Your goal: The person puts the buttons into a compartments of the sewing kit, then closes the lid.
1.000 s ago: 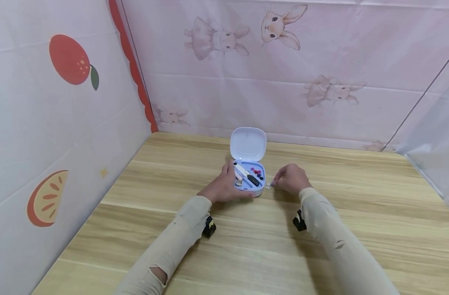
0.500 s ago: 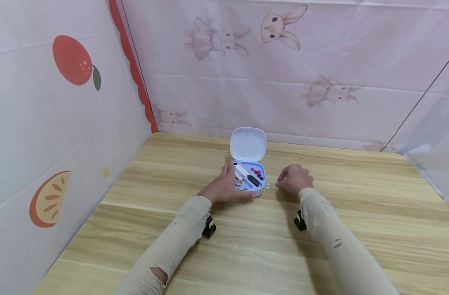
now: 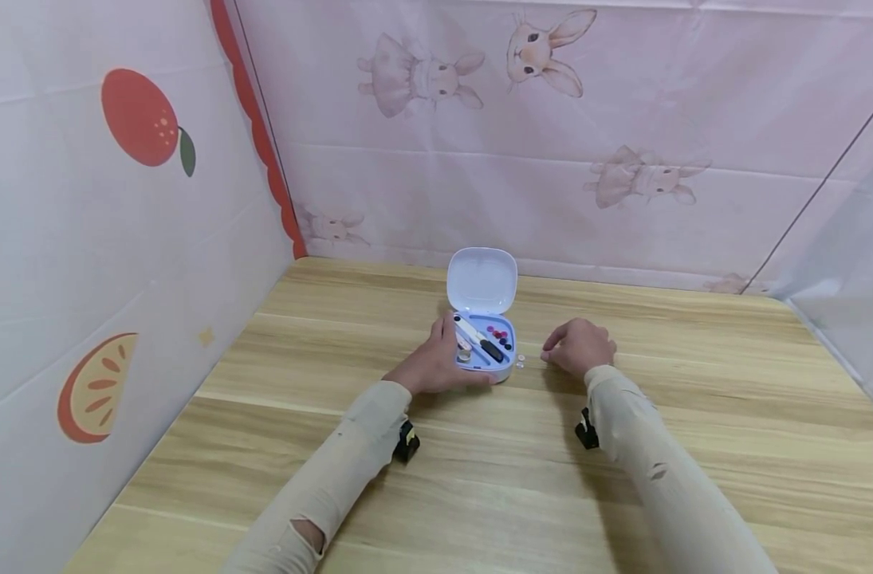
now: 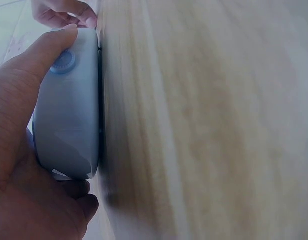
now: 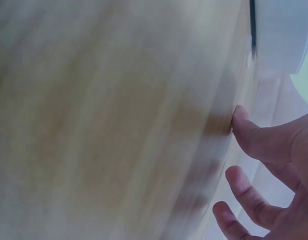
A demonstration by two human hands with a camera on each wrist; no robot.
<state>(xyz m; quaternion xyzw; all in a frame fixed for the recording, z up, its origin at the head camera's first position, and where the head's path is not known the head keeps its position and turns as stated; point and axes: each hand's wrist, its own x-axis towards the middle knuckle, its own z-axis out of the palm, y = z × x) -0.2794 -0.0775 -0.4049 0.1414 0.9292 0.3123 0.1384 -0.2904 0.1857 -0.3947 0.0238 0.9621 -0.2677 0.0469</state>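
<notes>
A small pale-blue sewing box (image 3: 509,369) stands on the table with its lid (image 3: 482,279) raised. My left hand (image 3: 434,363) grips its left side, the thumb along the front near a round blue catch (image 4: 63,62). Inside lie a slim white tool with a black handle (image 3: 491,351), several coloured buttons (image 3: 501,336) and a small round tin-like piece (image 3: 465,355). Right of the box are small clear buttons (image 3: 521,361). Beyond them my right hand (image 3: 583,347) is low over the table, thumb tip at the wood. I cannot tell whether its fingertips pinch anything.
The wooden table (image 3: 479,478) runs back to a pink rabbit-print cloth (image 3: 436,191). A white fruit-print cloth (image 3: 41,263) hangs along the left side. Each forearm wears a black wrist camera, one at the left sleeve (image 3: 407,442), one at the right sleeve (image 3: 587,430).
My right hand has slid a little to the right, away from the clear buttons, which stay beside the box. The left hand and box have not moved.
</notes>
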